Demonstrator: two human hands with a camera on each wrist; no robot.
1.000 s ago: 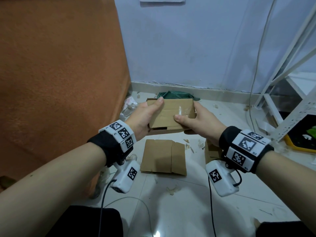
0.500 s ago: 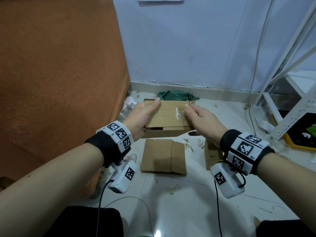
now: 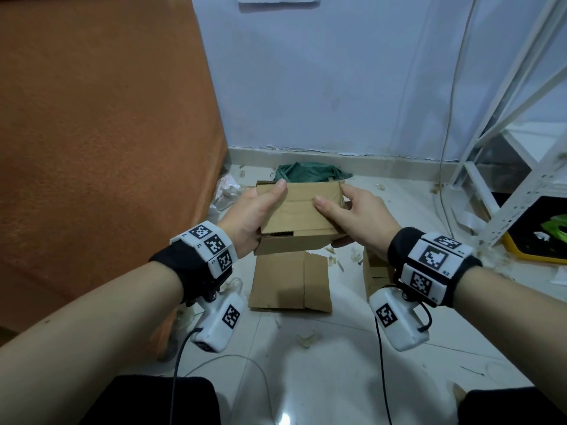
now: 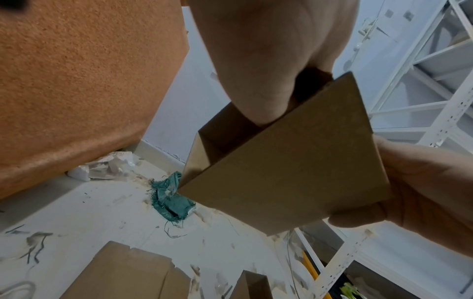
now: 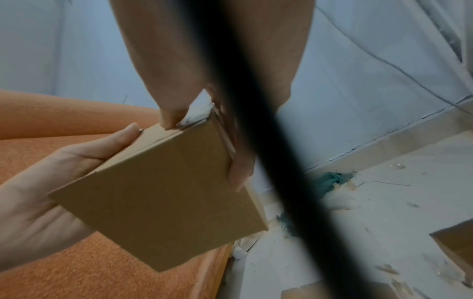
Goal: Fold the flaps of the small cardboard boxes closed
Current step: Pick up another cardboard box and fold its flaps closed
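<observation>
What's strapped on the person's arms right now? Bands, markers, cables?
Bare forearms, no sleeves. Each wrist wears a black band ringed with white blocks bearing black square-patterned markers. A white camera pod with its own marker hangs under each wrist, trailing a thin black cable.

Right hand (image 3: 352,216) back on box (image 3: 299,216), thumb on top, fingers under; half second ago it was lifted off. Box lid flatter now.

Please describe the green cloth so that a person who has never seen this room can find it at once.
Follow the pale blue wall down to the floor. There, beyond the cardboard box held in both hands, lies the green cloth, crumpled, the only green fabric among brown cardboard.
</observation>
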